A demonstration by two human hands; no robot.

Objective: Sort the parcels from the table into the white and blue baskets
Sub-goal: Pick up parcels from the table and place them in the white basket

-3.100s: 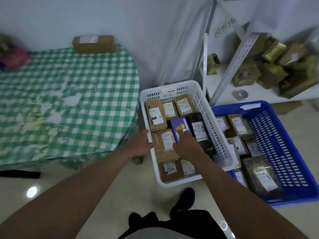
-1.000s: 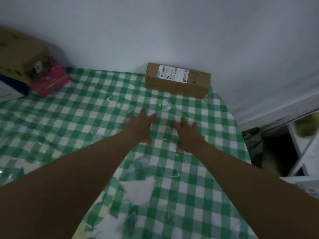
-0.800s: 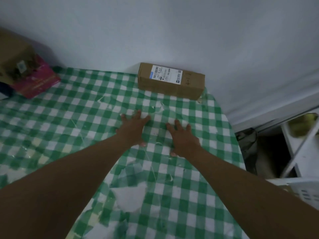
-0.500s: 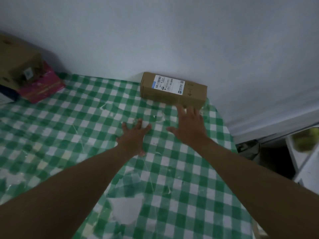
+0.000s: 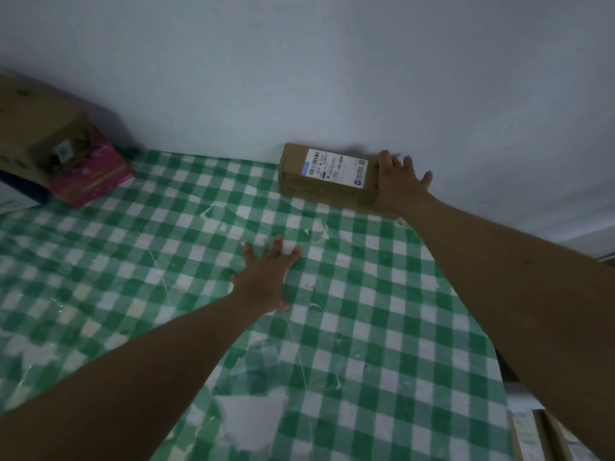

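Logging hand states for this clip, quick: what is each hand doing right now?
Left hand: open, flat on the checked tablecloth, holding nothing.
Right hand: open, fingers spread over the right end of the cardboard parcel; no grip yet.

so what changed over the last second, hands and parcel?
The right hand left the checked tablecloth and reached forward to the right end of the brown parcel by the wall; its fingers are spread over that end, with no closed grip visible yet. The left hand stayed flat on the cloth. The parcel has not moved, nor have the boxes at far left.
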